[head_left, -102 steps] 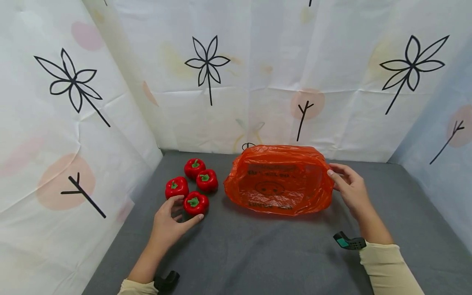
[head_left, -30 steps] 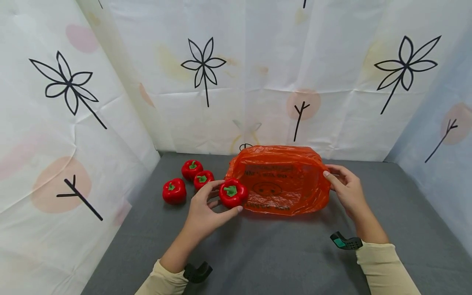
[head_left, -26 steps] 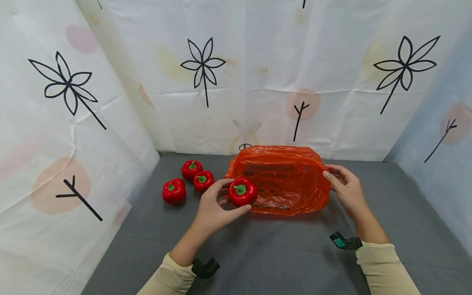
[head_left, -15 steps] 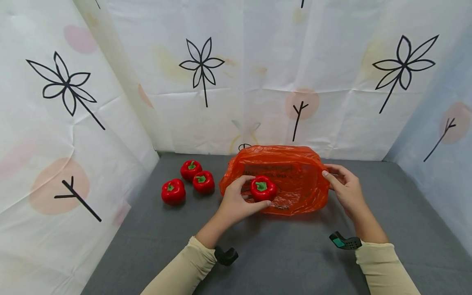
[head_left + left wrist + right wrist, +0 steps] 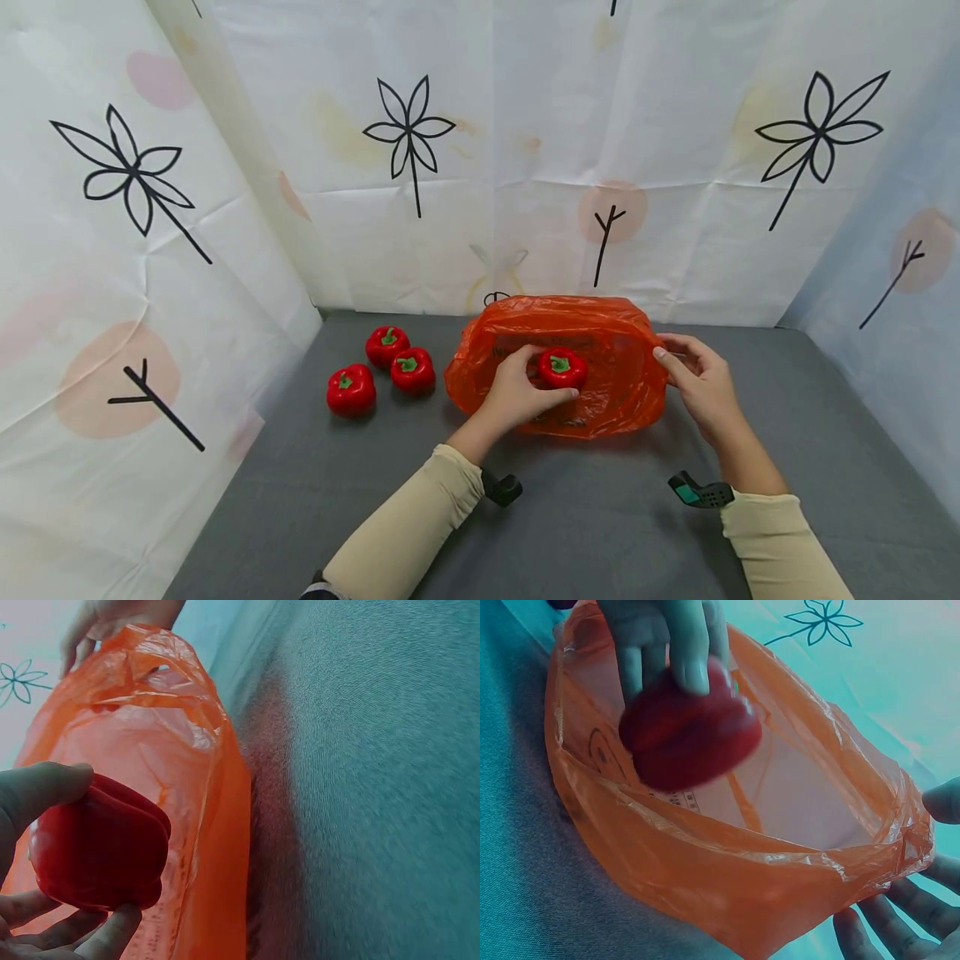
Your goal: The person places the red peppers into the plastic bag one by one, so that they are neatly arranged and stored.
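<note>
Pepper gripped by left hand near mid-frame, right hand pinching orange bag, three more peppers left of centre, whole only in head view

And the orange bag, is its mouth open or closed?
Open. The bag gapes wide in the right wrist view, its inside showing, with the right hand holding one end.
</note>
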A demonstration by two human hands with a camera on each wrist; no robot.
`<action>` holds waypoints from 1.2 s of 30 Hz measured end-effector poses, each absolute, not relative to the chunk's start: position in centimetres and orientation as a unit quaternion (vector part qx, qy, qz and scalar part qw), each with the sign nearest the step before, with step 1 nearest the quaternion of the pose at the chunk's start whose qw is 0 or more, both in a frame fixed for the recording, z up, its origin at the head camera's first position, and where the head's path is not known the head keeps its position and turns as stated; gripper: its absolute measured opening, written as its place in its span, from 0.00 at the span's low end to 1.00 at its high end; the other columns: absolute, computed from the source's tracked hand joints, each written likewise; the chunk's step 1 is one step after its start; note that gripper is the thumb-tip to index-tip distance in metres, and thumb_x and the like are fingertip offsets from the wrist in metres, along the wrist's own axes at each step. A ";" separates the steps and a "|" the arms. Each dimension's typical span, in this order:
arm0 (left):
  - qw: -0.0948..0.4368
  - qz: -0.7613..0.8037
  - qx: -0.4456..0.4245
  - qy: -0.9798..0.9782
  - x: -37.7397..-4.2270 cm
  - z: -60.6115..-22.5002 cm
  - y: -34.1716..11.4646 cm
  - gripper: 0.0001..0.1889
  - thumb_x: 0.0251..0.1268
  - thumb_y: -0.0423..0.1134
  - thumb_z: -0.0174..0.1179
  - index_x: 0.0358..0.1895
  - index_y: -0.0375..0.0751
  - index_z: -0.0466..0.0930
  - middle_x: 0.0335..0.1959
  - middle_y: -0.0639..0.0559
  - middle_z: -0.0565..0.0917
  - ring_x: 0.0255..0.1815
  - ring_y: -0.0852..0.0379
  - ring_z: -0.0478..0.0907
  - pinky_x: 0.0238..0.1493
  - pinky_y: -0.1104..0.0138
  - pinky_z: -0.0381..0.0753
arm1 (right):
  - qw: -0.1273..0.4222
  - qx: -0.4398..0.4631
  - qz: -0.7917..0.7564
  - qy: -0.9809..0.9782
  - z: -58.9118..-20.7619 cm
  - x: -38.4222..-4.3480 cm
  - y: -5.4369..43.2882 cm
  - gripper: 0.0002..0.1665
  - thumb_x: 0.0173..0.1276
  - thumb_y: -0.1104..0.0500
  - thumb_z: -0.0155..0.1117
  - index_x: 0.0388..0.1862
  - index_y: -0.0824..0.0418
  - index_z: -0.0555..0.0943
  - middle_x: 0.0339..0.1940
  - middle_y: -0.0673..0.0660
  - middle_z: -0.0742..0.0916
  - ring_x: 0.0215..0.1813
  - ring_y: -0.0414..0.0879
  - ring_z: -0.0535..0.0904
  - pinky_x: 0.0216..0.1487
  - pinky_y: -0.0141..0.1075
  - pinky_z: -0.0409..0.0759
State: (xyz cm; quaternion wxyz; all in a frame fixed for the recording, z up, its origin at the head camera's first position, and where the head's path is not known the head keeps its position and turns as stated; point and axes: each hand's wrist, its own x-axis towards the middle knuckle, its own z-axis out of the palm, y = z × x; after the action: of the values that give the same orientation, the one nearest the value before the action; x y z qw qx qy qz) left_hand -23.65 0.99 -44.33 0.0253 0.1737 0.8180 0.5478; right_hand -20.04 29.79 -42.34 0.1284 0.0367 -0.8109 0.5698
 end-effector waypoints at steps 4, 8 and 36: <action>0.035 0.551 0.168 0.816 -24.5 -44.6 2.3 0.38 0.57 0.49 0.81 0.69 0.46 0.74 0.63 0.52 0.83 0.61 0.54 0.84 0.61 0.59 0.87 | 0.130 0.035 0.569 -0.811 -42.2 -20.0 29.8 0.28 0.83 0.50 0.61 0.72 0.65 0.75 0.53 0.34 0.82 0.51 0.27 0.83 0.47 0.22 0.85; 0.034 0.551 0.160 0.819 -25.2 -44.8 3.4 0.38 0.56 0.48 0.82 0.69 0.45 0.75 0.62 0.51 0.83 0.61 0.54 0.84 0.62 0.59 0.87 | 0.131 0.033 0.568 -0.812 -42.1 -19.9 29.7 0.29 0.83 0.49 0.61 0.72 0.66 0.75 0.53 0.34 0.82 0.51 0.26 0.83 0.47 0.22 0.85; 0.018 0.527 0.113 0.842 -26.9 -46.2 6.5 0.40 0.57 0.47 0.81 0.71 0.40 0.72 0.65 0.43 0.82 0.66 0.45 0.81 0.69 0.54 0.82 | 0.130 0.041 0.576 -0.806 -42.3 -20.0 29.9 0.26 0.82 0.51 0.62 0.71 0.65 0.76 0.53 0.34 0.83 0.51 0.26 0.83 0.47 0.22 0.85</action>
State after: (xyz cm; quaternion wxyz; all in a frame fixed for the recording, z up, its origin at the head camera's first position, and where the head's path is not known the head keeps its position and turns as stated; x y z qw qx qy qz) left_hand -26.91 6.54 -46.17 0.0183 0.1135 0.8420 0.5271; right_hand -19.98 29.93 -42.27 0.1298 0.0412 -0.8061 0.5760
